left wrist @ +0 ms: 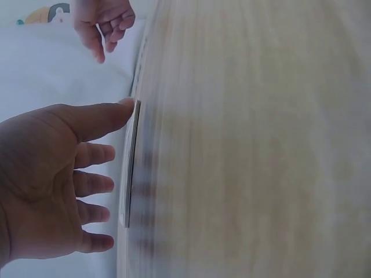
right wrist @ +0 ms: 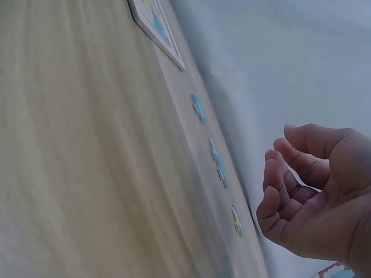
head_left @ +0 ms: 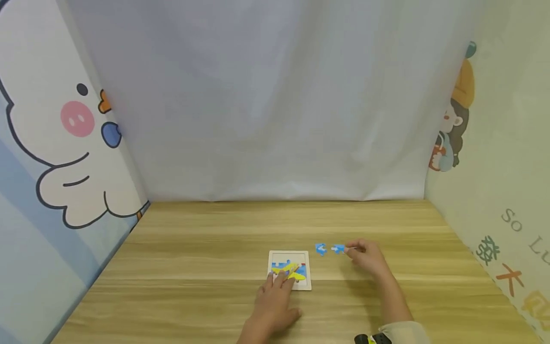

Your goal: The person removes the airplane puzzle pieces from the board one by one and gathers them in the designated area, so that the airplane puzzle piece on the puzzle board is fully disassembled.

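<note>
A square jigsaw board [head_left: 302, 285] with a pale wooden frame lies on the table, a yellow plane on blue partly assembled inside it. My left hand [head_left: 275, 303] reaches over its near edge with fingers spread straight; in the left wrist view the thumb tip is right at the board's edge. To the right of the board lie two blue and white puzzle pieces [head_left: 321, 249], [head_left: 338, 249]. Over the right one hovers my right hand [head_left: 365, 258], fingers loosely bent with nothing between them. The right wrist view shows a third puzzle piece [right wrist: 237, 220], largely hidden by the hand in the head view.
The wood-grain table [head_left: 193, 248] runs back to a hanging pale cloth [head_left: 275, 119]. Printed cartoon panels [head_left: 43, 143] stand at the left and right sides. A dark wristband [head_left: 373, 339] shows at the right sleeve's lower edge.
</note>
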{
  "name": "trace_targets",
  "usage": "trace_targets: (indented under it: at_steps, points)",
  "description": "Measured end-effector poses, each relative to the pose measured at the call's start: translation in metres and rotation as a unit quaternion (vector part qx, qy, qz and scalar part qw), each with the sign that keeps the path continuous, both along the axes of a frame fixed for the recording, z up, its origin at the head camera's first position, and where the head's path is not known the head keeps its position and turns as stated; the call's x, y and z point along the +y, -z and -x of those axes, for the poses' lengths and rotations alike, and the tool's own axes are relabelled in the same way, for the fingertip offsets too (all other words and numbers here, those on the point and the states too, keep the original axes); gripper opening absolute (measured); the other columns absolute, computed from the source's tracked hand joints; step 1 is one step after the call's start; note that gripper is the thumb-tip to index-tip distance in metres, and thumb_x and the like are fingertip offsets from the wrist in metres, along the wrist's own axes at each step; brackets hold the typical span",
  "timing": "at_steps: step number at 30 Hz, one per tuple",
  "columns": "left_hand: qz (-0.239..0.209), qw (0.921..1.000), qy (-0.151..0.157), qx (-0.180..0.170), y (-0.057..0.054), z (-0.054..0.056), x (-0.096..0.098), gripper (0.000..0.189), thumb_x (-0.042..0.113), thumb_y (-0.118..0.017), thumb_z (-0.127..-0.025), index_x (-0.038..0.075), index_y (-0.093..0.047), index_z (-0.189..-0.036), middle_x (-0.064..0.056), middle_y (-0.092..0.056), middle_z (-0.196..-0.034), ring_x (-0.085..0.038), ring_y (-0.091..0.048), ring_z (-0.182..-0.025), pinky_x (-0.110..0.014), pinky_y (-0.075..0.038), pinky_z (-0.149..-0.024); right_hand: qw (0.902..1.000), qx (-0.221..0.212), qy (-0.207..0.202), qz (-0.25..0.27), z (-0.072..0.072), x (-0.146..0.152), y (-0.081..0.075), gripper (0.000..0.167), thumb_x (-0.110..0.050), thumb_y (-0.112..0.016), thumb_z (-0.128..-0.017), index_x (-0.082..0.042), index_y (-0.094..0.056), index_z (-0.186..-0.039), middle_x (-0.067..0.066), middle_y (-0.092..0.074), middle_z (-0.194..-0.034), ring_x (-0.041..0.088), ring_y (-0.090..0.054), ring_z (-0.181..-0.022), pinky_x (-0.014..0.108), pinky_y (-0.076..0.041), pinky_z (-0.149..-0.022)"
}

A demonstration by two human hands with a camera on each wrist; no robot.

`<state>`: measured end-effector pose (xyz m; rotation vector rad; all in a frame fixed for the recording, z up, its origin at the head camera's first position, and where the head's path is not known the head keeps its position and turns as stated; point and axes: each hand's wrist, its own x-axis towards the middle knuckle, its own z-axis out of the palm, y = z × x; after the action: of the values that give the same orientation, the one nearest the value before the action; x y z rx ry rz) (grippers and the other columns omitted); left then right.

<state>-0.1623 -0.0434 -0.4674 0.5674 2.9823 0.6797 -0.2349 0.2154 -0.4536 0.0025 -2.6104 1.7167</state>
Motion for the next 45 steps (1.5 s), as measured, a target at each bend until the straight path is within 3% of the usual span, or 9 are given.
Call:
trace_targets:
  at_steps: [8,13,17,21,32,39,45]
  points:
    - [-0.008,0.9986,-0.001,-0.052,-0.004,-0.005,-0.006,0.074,0.032,-0.076,-0.073,0.002,-0.046,-0.134,-0.022,-0.034,-0.142,-0.046,-0.025,-0.13,-0.066,-0.026,-0.095,0.9994,-0.013,-0.021,0.023,-0.004,-0.023,0.014,0.023,-0.008,-0.059,-0.089,0.005,-0.06,-0.108,0.011,-0.06,-0.098,0.026,-0.056,-0.087,0.035,-0.05,-0.072]
    - [0.007,0.9972,0.003,-0.074,-0.002,-0.005,-0.006,0.075,0.036,-0.075,-0.075,0.002,-0.045,-0.135,-0.02,-0.035,-0.143,-0.045,-0.025,-0.13,-0.066,-0.027,-0.094,0.9987,0.009,-0.048,0.013,-0.003,-0.036,0.017,0.021,-0.006,-0.061,-0.088,0.006,-0.062,-0.105,0.009,-0.062,-0.09,0.024,-0.057,-0.079,0.034,-0.051,-0.066]
    - [0.018,0.9966,-0.001,-0.081,-0.001,-0.005,-0.005,0.077,0.038,-0.076,-0.074,0.003,-0.045,-0.135,-0.02,-0.034,-0.143,-0.045,-0.025,-0.13,-0.066,-0.027,-0.094,0.9961,0.023,-0.085,0.007,-0.002,-0.045,0.017,0.022,-0.005,-0.061,-0.087,0.006,-0.062,-0.107,0.009,-0.061,-0.088,0.022,-0.056,-0.077,0.032,-0.05,-0.066]
    - [0.02,0.9954,-0.007,-0.093,-0.001,-0.005,-0.005,0.079,0.038,-0.077,-0.073,0.002,-0.044,-0.135,-0.021,-0.033,-0.144,-0.046,-0.024,-0.131,-0.066,-0.026,-0.095,0.991,0.032,-0.13,0.005,-0.001,-0.054,0.017,0.024,-0.007,-0.062,-0.089,0.005,-0.06,-0.11,0.012,-0.061,-0.097,0.023,-0.055,-0.083,0.034,-0.049,-0.071]
    - [0.011,0.9955,-0.005,-0.094,0.001,-0.003,-0.007,0.077,0.038,-0.076,-0.074,0.003,-0.045,-0.135,-0.02,-0.033,-0.144,-0.045,-0.024,-0.13,-0.066,-0.027,-0.095,0.9798,0.071,-0.183,-0.036,0.013,-0.083,0.021,0.026,-0.01,-0.069,-0.084,0.003,-0.063,-0.105,0.014,-0.062,-0.098,0.024,-0.058,-0.083,0.034,-0.051,-0.068]
    - [0.024,0.9962,0.0,-0.084,-0.002,0.0,-0.008,0.075,0.039,-0.074,-0.076,0.003,-0.046,-0.135,-0.019,-0.034,-0.144,-0.045,-0.026,-0.13,-0.064,-0.03,-0.094,0.9737,0.061,-0.211,-0.061,0.023,-0.098,0.02,0.023,-0.008,-0.065,-0.087,0.001,-0.063,-0.108,0.011,-0.063,-0.1,0.023,-0.059,-0.09,0.036,-0.05,-0.078]
    - [0.025,0.9954,0.004,-0.092,-0.007,0.001,-0.01,0.075,0.04,-0.074,-0.076,0.004,-0.046,-0.135,-0.018,-0.035,-0.144,-0.044,-0.026,-0.13,-0.063,-0.03,-0.095,0.9673,0.06,-0.237,-0.068,0.029,-0.111,0.023,0.019,-0.004,-0.065,-0.086,0.001,-0.064,-0.104,0.007,-0.061,-0.092,0.019,-0.057,-0.084,0.033,-0.05,-0.073]
